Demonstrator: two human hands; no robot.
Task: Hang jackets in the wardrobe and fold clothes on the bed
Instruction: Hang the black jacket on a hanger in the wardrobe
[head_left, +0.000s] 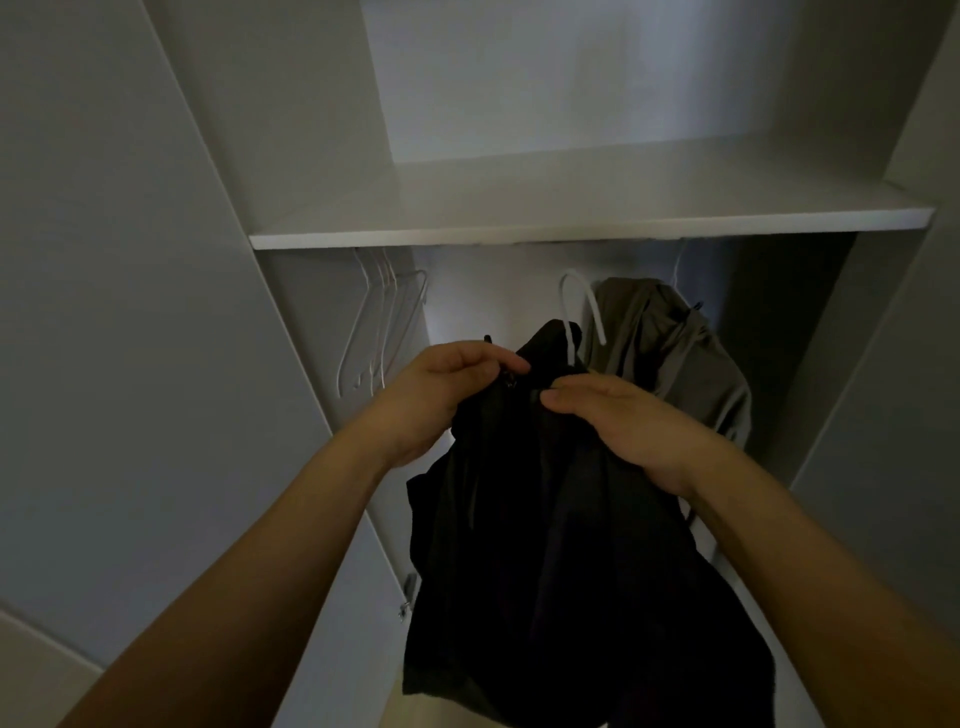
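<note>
A black jacket (545, 545) hangs in front of me on a white hanger (576, 312) whose hook sticks up above its collar, below the wardrobe shelf. My left hand (441, 395) pinches the jacket's left collar edge near the zipper. My right hand (628, 421) grips the right collar edge, thumb pressed onto the fabric. Behind it, to the right, an olive-grey hooded jacket (670, 353) hangs from the rail under the shelf.
Several bare white hangers (379, 322) hang at the left end under the white shelf (571, 218). The open wardrobe door (130, 312) stands at the left, with a hinge (408, 592) low on the side panel. The wardrobe's right wall (883, 389) is close by.
</note>
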